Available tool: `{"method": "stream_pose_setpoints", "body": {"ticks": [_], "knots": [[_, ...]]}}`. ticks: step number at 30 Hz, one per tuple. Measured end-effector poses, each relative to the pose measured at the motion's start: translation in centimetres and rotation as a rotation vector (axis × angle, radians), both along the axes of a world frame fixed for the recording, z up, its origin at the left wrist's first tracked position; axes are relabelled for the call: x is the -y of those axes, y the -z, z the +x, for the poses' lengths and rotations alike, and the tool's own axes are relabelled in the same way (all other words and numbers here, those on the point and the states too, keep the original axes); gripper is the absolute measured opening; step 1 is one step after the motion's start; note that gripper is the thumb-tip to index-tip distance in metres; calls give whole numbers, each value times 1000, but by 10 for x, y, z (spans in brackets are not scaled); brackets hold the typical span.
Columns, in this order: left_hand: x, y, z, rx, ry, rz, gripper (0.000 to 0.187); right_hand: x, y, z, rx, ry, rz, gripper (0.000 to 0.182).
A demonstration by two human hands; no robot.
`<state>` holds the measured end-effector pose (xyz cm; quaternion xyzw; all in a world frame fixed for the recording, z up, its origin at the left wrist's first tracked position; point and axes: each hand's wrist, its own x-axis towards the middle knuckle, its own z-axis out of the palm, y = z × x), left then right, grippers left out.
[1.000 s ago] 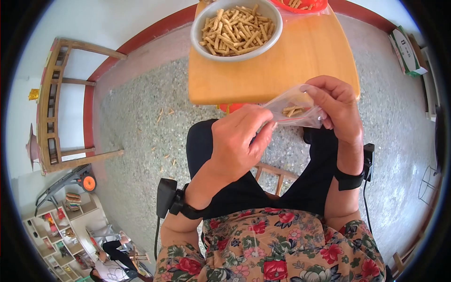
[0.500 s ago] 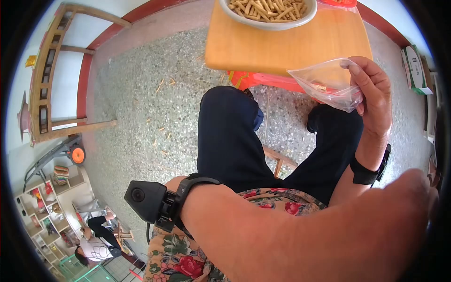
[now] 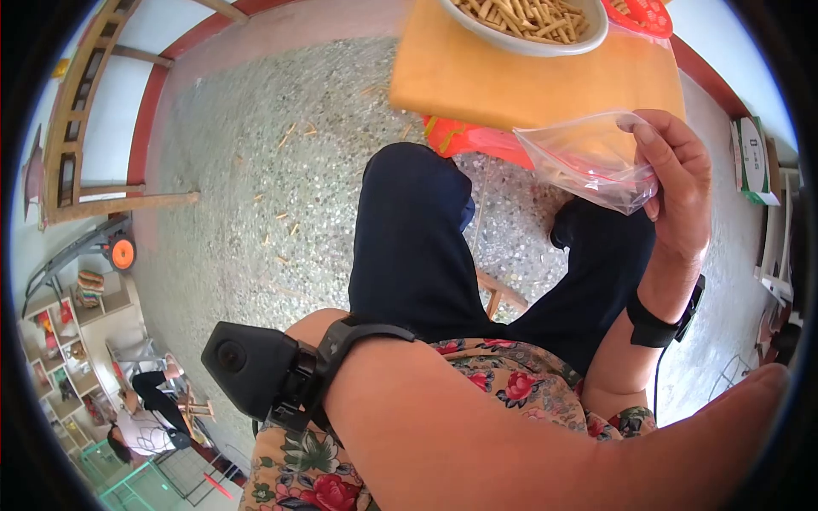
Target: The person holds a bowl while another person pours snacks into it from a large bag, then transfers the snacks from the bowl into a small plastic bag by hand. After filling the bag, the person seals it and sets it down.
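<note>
At the upper right, my right hand (image 3: pixel 673 170) pinches the rim of a clear zip bag (image 3: pixel 588 162) between thumb and fingers. The bag hangs open to the left, in front of the near edge of the wooden table (image 3: pixel 537 81). On the table is a white bowl (image 3: pixel 588 38) of thin brown sticks (image 3: pixel 537 19), with a red patterned container (image 3: pixel 643 15) beside it. My left arm crosses low in front of me. Its hand (image 3: pixel 758 396) is close to the camera at the right edge, blurred, with its fingers not discernible.
A red bag (image 3: pixel 477 143) lies under the table edge. Small stick pieces are scattered on the speckled floor (image 3: pixel 256 153). At the left are a wooden frame (image 3: pixel 64 136) and shelves (image 3: pixel 72 358), with a seated person (image 3: pixel 145 426) nearby. A green-white box (image 3: pixel 754 162) stands right.
The view has shifted, so the table and bowl appear farther right. My blurred left hand has moved lower in the picture. The bag is still in my right hand.
</note>
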<state>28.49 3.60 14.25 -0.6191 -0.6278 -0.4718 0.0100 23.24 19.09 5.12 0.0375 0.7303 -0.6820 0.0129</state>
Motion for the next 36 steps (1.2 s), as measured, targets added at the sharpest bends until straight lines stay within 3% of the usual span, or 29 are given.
{"method": "stream_pose_setpoints", "body": {"ticks": [15,18,24,26,30,36], "knots": [[0,-10,-8,-38,63,-81,24,-11,6,2,37,20,5,16],[-6,10,1,-7,-60,12,21,-16,3,1,63,1,-63,15],[13,4,-35,103,-246,-241,21,-25,-10,-2,41,-3,-103,13],[21,12,-55,33,-411,-191,16,-28,-16,-3,0,10,-136,12],[35,31,-106,112,-802,-325,10,-40,-31,-10,-91,41,-119,14],[36,72,-157,95,-994,-345,2,-52,-35,-30,-153,148,-143,14]]}}
